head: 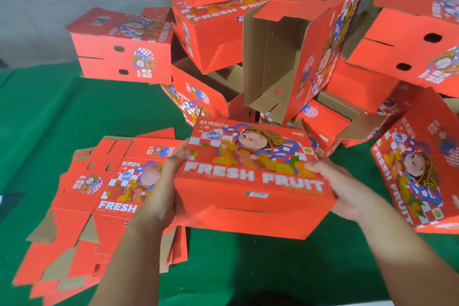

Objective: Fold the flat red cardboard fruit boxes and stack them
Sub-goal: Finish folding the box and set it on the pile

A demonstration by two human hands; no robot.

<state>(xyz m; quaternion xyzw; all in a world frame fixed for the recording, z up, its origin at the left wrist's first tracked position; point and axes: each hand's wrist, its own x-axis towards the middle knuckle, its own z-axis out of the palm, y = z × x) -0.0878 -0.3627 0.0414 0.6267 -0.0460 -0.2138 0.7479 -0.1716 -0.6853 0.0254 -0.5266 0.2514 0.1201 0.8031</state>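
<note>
Open green desk (49, 112) lies at nine to ten o'clock and along six o'clock, near the person. At eight o'clock a stack of flat boxes (99, 206) covers the surface. From eleven round to three o'clock a heap of folded boxes (285, 45) walls off the far side, with one large box (419, 169) crowding three o'clock.
</note>
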